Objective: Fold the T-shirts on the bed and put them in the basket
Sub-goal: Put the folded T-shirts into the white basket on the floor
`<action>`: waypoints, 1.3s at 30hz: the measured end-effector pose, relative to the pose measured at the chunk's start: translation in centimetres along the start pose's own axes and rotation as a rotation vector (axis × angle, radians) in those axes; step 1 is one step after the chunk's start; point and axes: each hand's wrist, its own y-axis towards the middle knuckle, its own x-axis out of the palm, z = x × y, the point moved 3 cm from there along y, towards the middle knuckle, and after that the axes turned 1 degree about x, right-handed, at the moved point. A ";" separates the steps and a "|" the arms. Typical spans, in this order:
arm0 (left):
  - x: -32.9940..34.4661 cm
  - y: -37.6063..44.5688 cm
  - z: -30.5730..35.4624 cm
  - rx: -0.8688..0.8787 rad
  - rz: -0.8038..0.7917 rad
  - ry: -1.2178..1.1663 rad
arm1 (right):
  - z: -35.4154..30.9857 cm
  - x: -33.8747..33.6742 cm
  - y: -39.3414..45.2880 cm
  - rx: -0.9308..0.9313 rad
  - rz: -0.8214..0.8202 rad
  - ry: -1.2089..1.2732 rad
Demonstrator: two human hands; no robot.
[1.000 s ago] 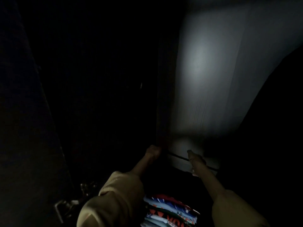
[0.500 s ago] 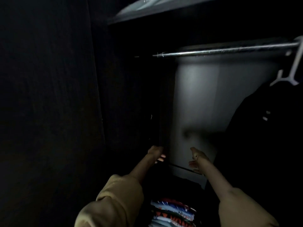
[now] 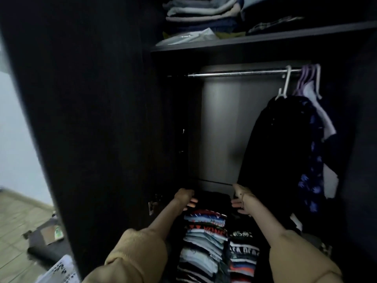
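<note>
Inside a dark wardrobe, left hand (image 3: 186, 199) and right hand (image 3: 241, 201) flank the far end of two rows of folded T-shirts (image 3: 204, 237), each grip spread, holding nothing. White basket (image 3: 59, 271) sits near left on the floor.

The wardrobe (image 3: 98, 119) is near-black, its back panel (image 3: 222, 129) grey. Stacked T-shirts (image 3: 204, 237) show red, blue, white and black prints. The sleeves (image 3: 138, 256) are mustard yellow. A hanging garment (image 3: 312, 180) is dark navy with blue flowers. The basket (image 3: 59, 270) at near left is white lattice.
</note>
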 end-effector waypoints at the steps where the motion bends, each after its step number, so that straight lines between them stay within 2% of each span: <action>1: 0.1 -1.3 -0.3 0.009 -0.010 0.000 | 0.6 -0.3 -1.0 0.002 0.005 0.008; 9: -0.4 -11.9 -4.6 0.018 -0.088 0.080 | 6.3 -1.2 -13.1 -0.035 0.088 0.120; 15: 3.1 -19.5 -5.6 0.113 -0.259 0.014 | 8.3 -4.2 -23.0 -0.172 0.227 0.112; 18: 6.0 -22.7 -3.5 0.217 -0.341 -0.021 | 7.1 -7.4 -27.8 -0.303 0.338 0.055; 24: 11.3 -28.1 3.0 0.643 -0.273 0.022 | 4.2 -14.2 -33.6 -0.605 0.651 -0.123; 27: 13.2 -30.2 6.1 0.789 -0.259 0.025 | 3.0 -17.6 -36.0 -0.737 0.797 -0.187; 30: 15.7 -32.3 8.7 0.834 -0.273 0.017 | 1.9 -21.0 -38.0 -0.847 0.968 -0.291; 35: 20.4 -33.9 11.6 0.896 -0.335 0.115 | 0.2 -24.5 -39.0 -0.899 1.176 -0.448; 37: 21.1 -34.5 12.5 0.898 -0.348 0.104 | -0.8 -25.0 -39.0 -0.910 1.189 -0.455; 39: 22.7 -34.8 13.8 0.927 -0.337 0.096 | -1.6 -26.1 -38.2 -0.899 1.100 -0.417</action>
